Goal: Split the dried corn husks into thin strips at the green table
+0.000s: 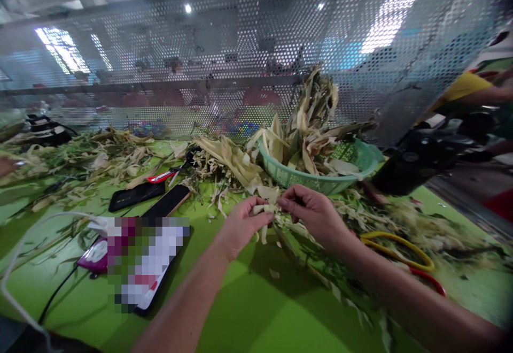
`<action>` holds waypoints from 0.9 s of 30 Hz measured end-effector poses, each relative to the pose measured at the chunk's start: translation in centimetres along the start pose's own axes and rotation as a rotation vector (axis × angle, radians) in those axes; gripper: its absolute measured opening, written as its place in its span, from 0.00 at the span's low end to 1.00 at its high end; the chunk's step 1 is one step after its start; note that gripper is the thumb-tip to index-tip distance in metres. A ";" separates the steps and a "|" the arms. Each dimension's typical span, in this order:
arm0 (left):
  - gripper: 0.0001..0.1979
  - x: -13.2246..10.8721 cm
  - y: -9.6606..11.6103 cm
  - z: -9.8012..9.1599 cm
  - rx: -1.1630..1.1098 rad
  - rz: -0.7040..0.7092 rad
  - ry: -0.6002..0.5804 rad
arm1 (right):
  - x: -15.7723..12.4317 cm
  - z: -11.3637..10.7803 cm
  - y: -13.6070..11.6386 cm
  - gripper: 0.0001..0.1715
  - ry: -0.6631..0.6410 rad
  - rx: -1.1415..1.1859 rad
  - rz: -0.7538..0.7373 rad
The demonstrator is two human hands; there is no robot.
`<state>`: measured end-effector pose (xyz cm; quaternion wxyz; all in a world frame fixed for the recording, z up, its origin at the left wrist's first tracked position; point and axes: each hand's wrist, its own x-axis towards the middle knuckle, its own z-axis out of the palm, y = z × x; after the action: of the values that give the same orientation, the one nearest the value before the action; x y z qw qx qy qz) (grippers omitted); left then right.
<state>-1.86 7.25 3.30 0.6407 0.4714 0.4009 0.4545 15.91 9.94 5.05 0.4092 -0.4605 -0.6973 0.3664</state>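
Note:
Over the green table, my left hand (239,225) is closed around a pale strip of corn husk (267,193), its thumb pressed along it. My right hand (311,211) pinches the same piece from the other side, thumb against fingertips. A narrow end of husk hangs below the fingers. Just behind my hands stands a green plastic basket (310,181) heaped with dry corn husks (308,112). More husk (230,155) lies against the basket's left side. To the right, scissors with yellow handles (395,243) lie partly behind my right forearm.
Two dark phones (136,197), a red box cutter (160,176) and a purple power strip (93,254) with cables lie left. A black object (409,163) stands right. Husk scraps (92,160) cover the back. Behind rises a perforated metal screen (192,48). Another person's hand (5,166) shows far left.

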 end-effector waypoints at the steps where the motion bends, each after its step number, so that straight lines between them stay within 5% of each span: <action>1: 0.17 -0.1 0.1 0.0 0.002 -0.001 -0.005 | 0.1 -0.1 0.2 0.17 -0.001 0.024 0.014; 9: 0.16 -0.2 0.9 0.1 -0.015 0.033 -0.014 | 0.5 -0.5 0.0 0.17 -0.194 0.245 0.175; 27: 0.18 -0.2 0.5 1.0 -0.259 -0.077 0.019 | -0.2 0.3 -0.6 0.14 -0.039 0.164 0.019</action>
<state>-1.03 6.89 4.05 0.7093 0.3645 0.3628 0.4821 15.49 9.49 5.37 0.4285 -0.4245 -0.6685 0.4351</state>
